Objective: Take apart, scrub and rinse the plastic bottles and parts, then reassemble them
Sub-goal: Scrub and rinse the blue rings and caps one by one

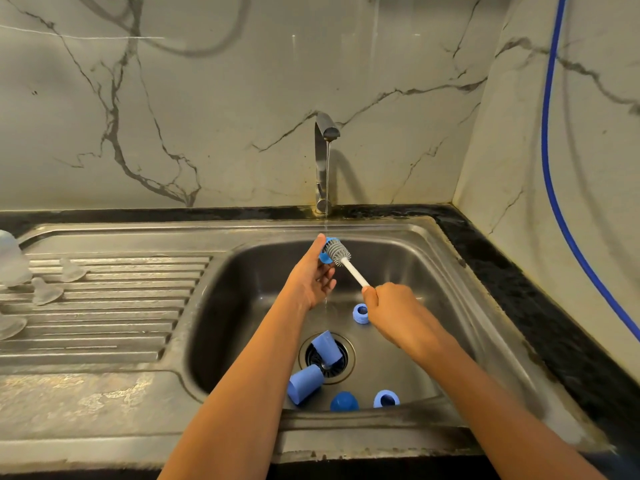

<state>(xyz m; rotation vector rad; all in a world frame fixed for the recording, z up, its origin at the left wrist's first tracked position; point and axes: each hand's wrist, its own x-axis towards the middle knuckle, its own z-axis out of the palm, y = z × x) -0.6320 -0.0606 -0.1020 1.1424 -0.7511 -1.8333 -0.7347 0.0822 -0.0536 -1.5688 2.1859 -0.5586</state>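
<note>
My left hand [317,271] holds a small blue plastic ring [325,257] up in the sink under the running water. My right hand [389,308] grips the white handle of a grey bottle brush [337,251], whose bristle head is pressed against the ring. On the basin floor lie two blue caps [327,348] [304,384], a dark blue dome part [344,401] and two more blue rings [361,312] [386,399]. A clear bottle [12,258] and three clear teats [71,270] [45,291] [10,325] stand on the drainboard at left.
The steel sink [446,306] has a drain strainer [341,365] at its middle. A tap [323,161] at the back runs a thin stream. A ribbed drainboard [114,306] lies left. A blue hose [554,168] hangs down the right wall.
</note>
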